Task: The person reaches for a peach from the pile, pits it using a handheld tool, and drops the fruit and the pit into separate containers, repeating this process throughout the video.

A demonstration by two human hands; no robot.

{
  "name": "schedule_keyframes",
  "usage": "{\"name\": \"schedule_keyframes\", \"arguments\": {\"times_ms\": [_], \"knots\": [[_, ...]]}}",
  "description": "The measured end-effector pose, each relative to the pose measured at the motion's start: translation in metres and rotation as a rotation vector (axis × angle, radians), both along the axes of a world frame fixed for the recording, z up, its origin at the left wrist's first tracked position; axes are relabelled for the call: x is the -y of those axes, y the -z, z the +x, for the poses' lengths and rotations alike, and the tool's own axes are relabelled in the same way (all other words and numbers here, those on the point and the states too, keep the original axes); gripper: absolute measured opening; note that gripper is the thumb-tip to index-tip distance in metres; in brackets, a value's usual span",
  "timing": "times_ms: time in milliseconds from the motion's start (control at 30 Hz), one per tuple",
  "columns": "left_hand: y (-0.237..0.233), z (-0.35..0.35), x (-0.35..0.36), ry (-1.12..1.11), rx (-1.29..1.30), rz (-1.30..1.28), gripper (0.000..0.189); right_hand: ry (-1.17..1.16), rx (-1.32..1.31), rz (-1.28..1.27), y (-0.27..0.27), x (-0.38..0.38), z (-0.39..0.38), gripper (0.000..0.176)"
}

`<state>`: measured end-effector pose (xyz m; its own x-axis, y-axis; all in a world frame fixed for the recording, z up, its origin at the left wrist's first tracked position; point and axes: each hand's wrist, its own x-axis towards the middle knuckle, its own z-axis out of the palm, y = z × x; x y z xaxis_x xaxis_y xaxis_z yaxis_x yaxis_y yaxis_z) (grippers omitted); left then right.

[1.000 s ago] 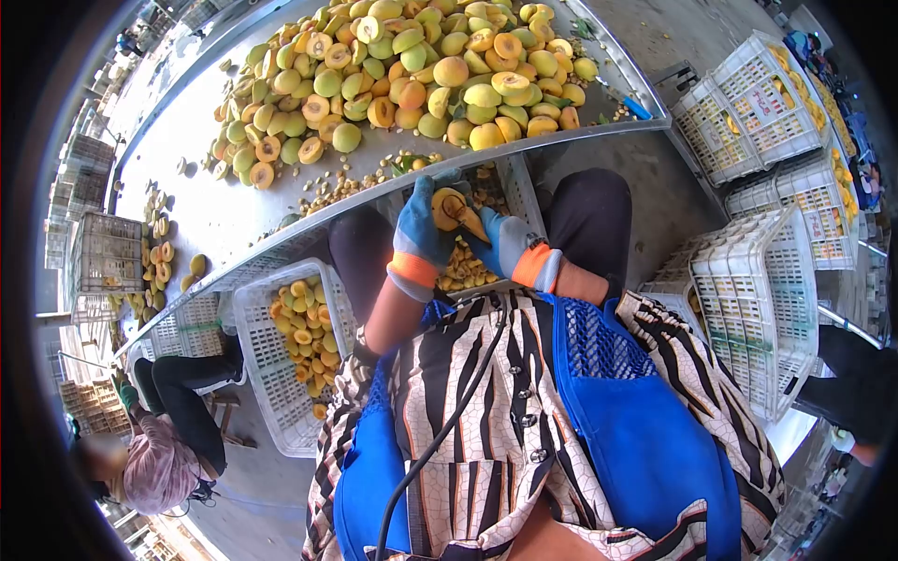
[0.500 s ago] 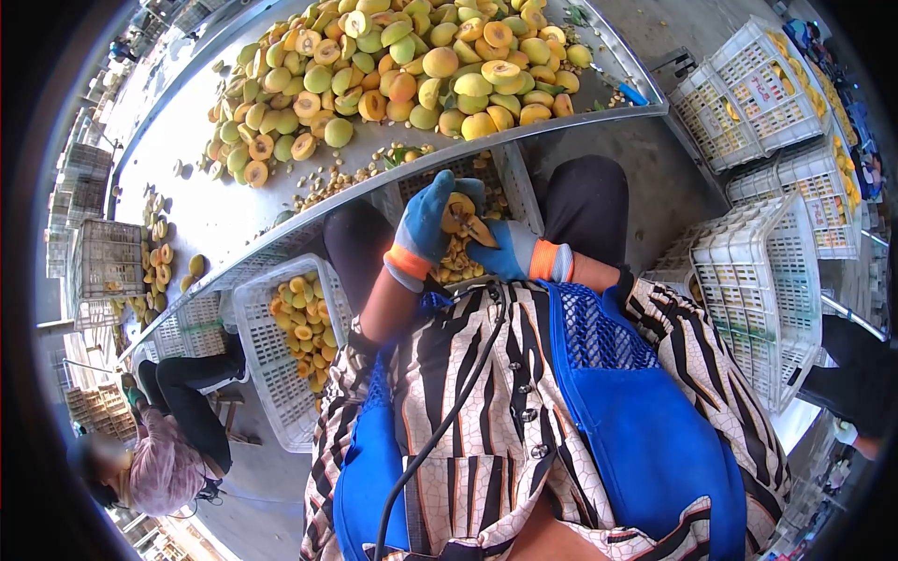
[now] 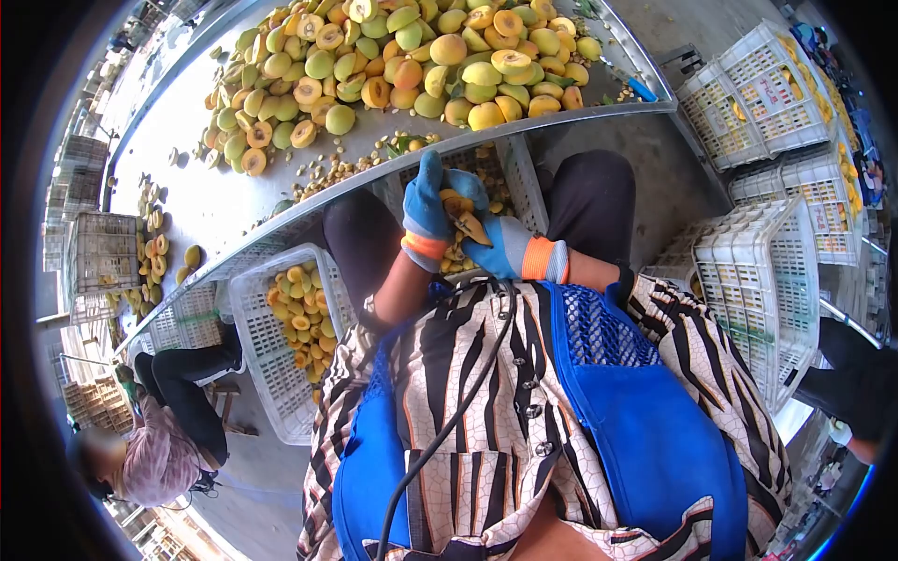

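Both hands wear blue and grey gloves with orange cuffs and meet over a crate [image 3: 524, 182] between the knees. My left hand [image 3: 438, 204], on the view's left side, is closed around an orange-yellow fruit [image 3: 456, 204]. From the other side, my right hand [image 3: 500, 245] is closed on a cut piece of fruit [image 3: 471, 227] touching the first. Whether a tool is in either hand is too small to tell. Beyond the hands, a heap of whole and halved fruit [image 3: 402, 70] lies on the metal table [image 3: 187, 122], with loose pits [image 3: 337, 173] near its edge.
A white crate of fruit [image 3: 253, 323] stands at the left. Stacked white crates [image 3: 758, 93] and an upright crate [image 3: 753, 290] are at the right. A seated person [image 3: 168, 449] is at lower left. A blue-handled object [image 3: 643, 90] lies at the table's corner.
The two hands have shifted slightly, and the fruit between them is turned and more covered by the fingers. The view has moved a little.
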<state>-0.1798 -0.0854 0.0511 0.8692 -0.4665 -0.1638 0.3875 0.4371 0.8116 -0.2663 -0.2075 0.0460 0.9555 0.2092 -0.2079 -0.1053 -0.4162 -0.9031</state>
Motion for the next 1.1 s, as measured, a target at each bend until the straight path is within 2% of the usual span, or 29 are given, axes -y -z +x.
{"name": "schedule_keyframes", "arguments": {"times_ms": [67,100,167,300,400,467,500,533,633,700,733,867,933,967,1000,1033,1067,1100], "knots": [[0.001,0.001,0.0,0.023,0.036,-0.006,0.066,-0.004,0.122,-0.117,0.013,0.001,0.002,0.025],[0.003,0.002,0.0,0.048,0.025,-0.042,0.064,-0.004,0.123,-0.117,0.002,0.003,0.004,0.025],[0.005,0.001,0.0,0.073,0.008,-0.074,0.062,-0.046,-0.546,0.291,-0.03,0.006,0.006,0.026],[0.014,0.003,0.003,0.181,0.003,-0.137,0.064,-0.044,-0.606,0.327,-0.015,0.013,0.004,0.025],[0.016,0.0,0.003,0.264,-0.02,-0.152,0.067,-0.107,-0.489,0.335,-0.003,0.019,0.003,0.025],[0.012,-0.003,0.007,0.292,-0.065,-0.149,0.067,-0.188,-0.732,0.512,-0.007,0.03,0.003,0.018],[0.012,-0.004,0.009,0.29,-0.153,-0.219,0.067,-0.187,-0.73,0.515,-0.005,0.035,0.002,0.018],[0.013,-0.004,0.012,0.287,-0.24,-0.289,0.066,-0.297,-0.62,0.604,0.0,0.041,0.0,0.014],[0.016,-0.007,0.017,0.332,-0.279,-0.368,0.067,-0.424,-0.57,0.727,0.021,0.049,0.001,0.007],[0.016,-0.006,0.017,0.377,-0.368,-0.422,0.067,-0.399,-0.946,0.991,0.022,0.056,0.0,0.011],[0.015,-0.006,0.018,0.426,-0.459,-0.481,0.067,-0.404,-0.949,0.991,0.021,0.056,0.001,0.011],[0.01,-0.004,0.021,0.384,-0.481,-0.518,0.069,-0.514,-1.085,1.185,0.017,0.06,0.005,0.012],[0.015,0.003,0.014,0.057,-0.043,0.147,0.07,-0.434,-0.803,0.926,0.014,0.063,0.003,0.014],[0.0,0.007,0.004,-0.059,0.239,0.399,0.07,-0.438,-0.799,0.923,0.013,0.058,0.003,0.014],[-0.01,0.01,-0.01,-0.113,0.296,0.38,0.069,-0.303,-0.666,0.582,0.013,0.051,0.004,0.018],[-0.017,0.013,-0.025,-0.269,0.367,0.469,0.064,-0.166,-0.523,0.248,0.016,0.047,0.008,0.022],[-0.029,0.012,-0.042,-0.368,0.331,0.456,0.059,-0.242,0.023,-0.33,0.065,0.047,0.009,0.028],[-0.032,0.015,-0.066,-0.484,0.395,0.532,0.057,-0.244,0.037,-0.572,0.059,0.05,0.01,0.035]]}}
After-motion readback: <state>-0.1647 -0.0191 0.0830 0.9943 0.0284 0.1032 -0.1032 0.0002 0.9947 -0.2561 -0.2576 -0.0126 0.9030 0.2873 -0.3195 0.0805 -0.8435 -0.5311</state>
